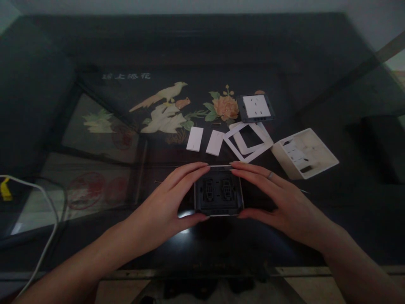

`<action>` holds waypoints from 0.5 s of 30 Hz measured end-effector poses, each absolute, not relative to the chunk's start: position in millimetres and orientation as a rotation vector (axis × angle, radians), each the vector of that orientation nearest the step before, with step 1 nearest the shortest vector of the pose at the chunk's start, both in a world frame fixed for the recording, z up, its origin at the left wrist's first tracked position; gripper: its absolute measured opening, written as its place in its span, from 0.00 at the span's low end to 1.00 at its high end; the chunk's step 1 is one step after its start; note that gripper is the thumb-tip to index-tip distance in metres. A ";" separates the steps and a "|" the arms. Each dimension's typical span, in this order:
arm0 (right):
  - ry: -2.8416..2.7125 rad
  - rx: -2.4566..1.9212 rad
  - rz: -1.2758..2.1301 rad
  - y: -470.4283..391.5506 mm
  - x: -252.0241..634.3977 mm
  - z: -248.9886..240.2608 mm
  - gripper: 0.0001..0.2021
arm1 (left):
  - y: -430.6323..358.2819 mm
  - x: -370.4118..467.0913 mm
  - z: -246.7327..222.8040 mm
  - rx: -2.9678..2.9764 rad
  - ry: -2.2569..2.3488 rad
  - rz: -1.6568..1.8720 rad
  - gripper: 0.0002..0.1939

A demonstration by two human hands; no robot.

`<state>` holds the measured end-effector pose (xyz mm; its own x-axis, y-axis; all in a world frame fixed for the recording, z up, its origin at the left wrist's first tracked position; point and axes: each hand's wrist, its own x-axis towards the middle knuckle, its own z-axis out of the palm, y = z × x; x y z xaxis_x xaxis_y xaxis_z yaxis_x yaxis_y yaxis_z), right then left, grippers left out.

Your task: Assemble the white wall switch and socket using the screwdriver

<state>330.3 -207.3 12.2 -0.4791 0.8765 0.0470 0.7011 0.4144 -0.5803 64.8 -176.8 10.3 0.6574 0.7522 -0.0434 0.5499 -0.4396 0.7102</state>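
Observation:
Near the front of a dark glossy table, a black two-gang wall switch base point(217, 196) with a thin pale edge lies between my hands. My left hand point(177, 194) grips its left side, fingers at the far corner and thumb at the near one. On the right side my right hand point(275, 190), with a ring on one finger, grips it the same way. Two white rocker plates point(195, 139) lie just beyond. White square frames point(248, 141) overlap beside them, and a socket module point(256, 106) with a white face sits behind.
An open white mounting box point(305, 154) stands to the right. A small screw point(215, 124) lies behind the rocker plates. A white cable point(52, 211) runs down the left side, near a yellow tag point(5, 189). The table's front edge point(297, 271) crosses below my hands.

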 end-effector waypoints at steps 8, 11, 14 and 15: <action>-2.334 -1.361 0.703 -207.1 330.9 11.6 0.29 | -176.6 63.7 9.8 2.186 0.995 0.365 0.37; -2.341 -1.348 0.697 -206.9 331.5 10.9 0.28 | -176.2 64.0 10.0 2.188 0.991 0.362 0.38; -2.354 -1.343 0.702 -206.9 331.5 11.2 0.27 | -176.2 64.6 10.1 2.188 0.979 0.360 0.37; -2.357 -1.340 0.704 -206.9 331.4 11.4 0.27 | -176.3 64.7 10.1 2.191 0.976 0.357 0.37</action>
